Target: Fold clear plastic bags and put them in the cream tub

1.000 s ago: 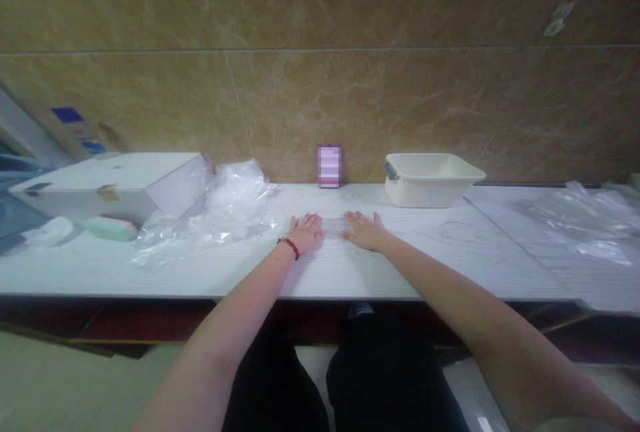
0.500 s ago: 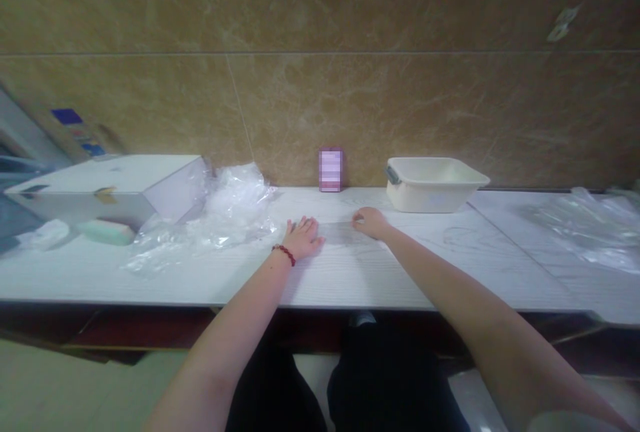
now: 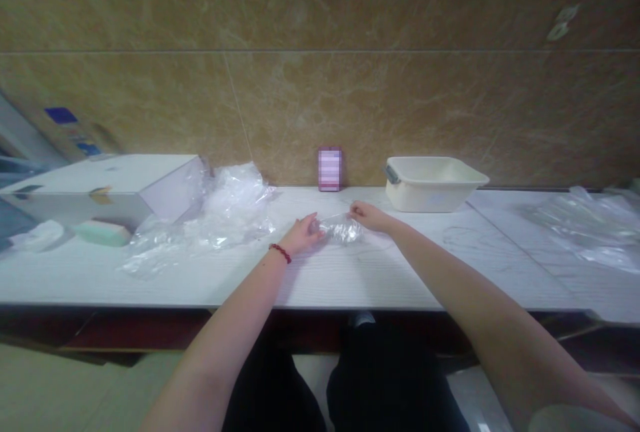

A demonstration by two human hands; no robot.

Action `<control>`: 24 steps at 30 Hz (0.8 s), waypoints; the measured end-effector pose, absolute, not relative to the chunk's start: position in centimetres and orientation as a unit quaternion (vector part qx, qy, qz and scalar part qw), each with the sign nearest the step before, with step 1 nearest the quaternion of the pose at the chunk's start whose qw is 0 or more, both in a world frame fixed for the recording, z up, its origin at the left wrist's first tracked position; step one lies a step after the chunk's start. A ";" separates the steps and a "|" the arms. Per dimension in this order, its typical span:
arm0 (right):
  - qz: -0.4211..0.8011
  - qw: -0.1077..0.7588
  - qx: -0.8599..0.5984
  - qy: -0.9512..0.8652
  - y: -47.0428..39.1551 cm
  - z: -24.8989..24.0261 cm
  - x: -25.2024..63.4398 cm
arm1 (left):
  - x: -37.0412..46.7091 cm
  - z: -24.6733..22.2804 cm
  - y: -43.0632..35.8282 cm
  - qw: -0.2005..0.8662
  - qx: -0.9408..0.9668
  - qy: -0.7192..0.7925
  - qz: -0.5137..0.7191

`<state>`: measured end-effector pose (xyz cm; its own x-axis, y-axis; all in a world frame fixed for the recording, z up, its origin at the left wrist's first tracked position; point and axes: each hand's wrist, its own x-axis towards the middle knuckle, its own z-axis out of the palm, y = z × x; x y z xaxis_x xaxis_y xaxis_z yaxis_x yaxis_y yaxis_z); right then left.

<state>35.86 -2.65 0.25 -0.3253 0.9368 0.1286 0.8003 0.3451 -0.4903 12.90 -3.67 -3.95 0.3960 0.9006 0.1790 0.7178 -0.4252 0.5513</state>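
Observation:
A small clear plastic bag (image 3: 343,229) stretches between my two hands, just above the pale wood-grain table (image 3: 340,279). On its left end, the fingers of my left hand (image 3: 303,233) are curled around the plastic; a red bead bracelet circles that wrist. My right hand (image 3: 367,215) pinches the bag's upper right edge between thumb and fingers. Behind the hands, a phone-like object (image 3: 330,169) with a blurred screen stands upright against the wall.
To the right sits a cream basin (image 3: 434,185) with a grey handle; clear plastic bags (image 3: 595,225) lie farther right. Crumpled plastic (image 3: 233,209), a white box (image 3: 107,182) and a pale green object (image 3: 103,233) are at left.
The clear bag, flat and barely visible earlier, now shows crumpled and raised between the hands. My left hand has gone from spread flat to curled around it.

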 end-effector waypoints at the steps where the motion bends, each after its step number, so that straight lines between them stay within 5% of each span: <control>1: 0.207 0.216 -0.535 -0.790 -2.9 0.7 35.9 | 12.9 -3.9 -3.6 0.233 0.801 0.486 0.261; 7: 0.481 0.338 -0.484 -0.648 -4.1 2.0 35.9 | 13.8 -3.3 -4.3 0.554 0.663 0.388 0.321; 10: 0.614 0.359 -0.455 -0.536 -4.9 1.8 36.2 | 14.8 -2.8 -5.2 0.635 0.580 0.363 0.360; 15: 0.700 0.373 -0.413 -0.449 -6.8 0.9 35.8 | 16.4 -2.1 -6.0 0.622 0.533 0.373 0.436; 24: 0.630 0.508 -0.426 -0.404 -7.6 1.2 34.2 | 16.5 -3.2 -7.1 0.466 0.681 0.402 0.397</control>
<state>34.21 -7.62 1.20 -0.1212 0.9845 -0.1264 -0.2951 -0.1573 -0.9424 16.47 -7.06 -3.16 0.3615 0.9174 0.1664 0.1772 -0.2428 0.9537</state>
